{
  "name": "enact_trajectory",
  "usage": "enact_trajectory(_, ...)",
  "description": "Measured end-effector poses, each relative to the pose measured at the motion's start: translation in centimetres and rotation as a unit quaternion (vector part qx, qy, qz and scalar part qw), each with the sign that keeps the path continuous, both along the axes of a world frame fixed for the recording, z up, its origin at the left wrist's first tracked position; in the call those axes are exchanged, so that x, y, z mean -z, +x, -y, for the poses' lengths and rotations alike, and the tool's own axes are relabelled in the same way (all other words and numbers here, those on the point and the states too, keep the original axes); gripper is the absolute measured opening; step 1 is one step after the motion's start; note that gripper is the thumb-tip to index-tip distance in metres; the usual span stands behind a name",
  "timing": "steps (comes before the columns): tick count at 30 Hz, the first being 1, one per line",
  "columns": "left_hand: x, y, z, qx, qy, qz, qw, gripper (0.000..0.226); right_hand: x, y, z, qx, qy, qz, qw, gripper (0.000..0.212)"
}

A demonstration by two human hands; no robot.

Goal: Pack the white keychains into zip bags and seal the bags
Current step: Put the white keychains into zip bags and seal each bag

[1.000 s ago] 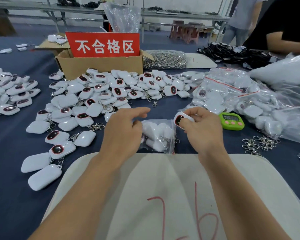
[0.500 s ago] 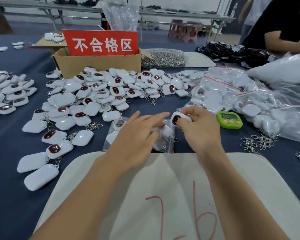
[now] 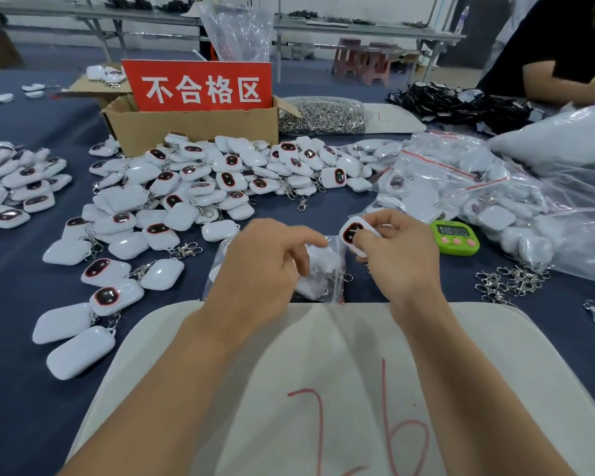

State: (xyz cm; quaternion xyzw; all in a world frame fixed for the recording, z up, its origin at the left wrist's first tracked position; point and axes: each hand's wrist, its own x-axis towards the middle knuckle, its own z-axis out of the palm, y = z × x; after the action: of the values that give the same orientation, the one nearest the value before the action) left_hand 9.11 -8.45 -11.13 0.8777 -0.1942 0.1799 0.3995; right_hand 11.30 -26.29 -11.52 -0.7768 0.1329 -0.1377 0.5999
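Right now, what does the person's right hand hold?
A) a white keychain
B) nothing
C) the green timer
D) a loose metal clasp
A: the right hand pinches a white keychain with a dark, red-rimmed face, just above the zip bag, while the green timer lies apart on the table.

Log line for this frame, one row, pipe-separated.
phase: filling | left hand holds zip bag | right hand pinches white keychain | keychain not yet in bag
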Motion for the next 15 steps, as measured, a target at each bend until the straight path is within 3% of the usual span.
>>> enact_trajectory(3, 0.2, 0.3, 0.4, 0.035, 0.082, -0.041, 0.995, 0.062, -0.1, -0.1, -0.1, 0.004, 0.042, -0.001, 0.999, 0.012)
enact_trajectory(7, 0.2, 0.0, 0.3, -0.033, -0.038, 0.008, 0.999, 0.060, -0.5, -0.2, -0.2, 0.009, 0.112, 0.007, 0.994, 0.011)
enact_trajectory(11, 0.2, 0.0, 0.6, -0.101, -0.137, -0.044, 0.984, 0.043, -1.2, -0.5, -0.3, -0.033, 0.166, 0.022, 0.985, 0.011)
enact_trajectory(15, 0.0, -0.1, 1.2, -0.091, -0.150, -0.057, 0.983, 0.026, -1.6, -1.0, -0.7, -0.139, 0.247, -0.027, 0.959, 0.016)
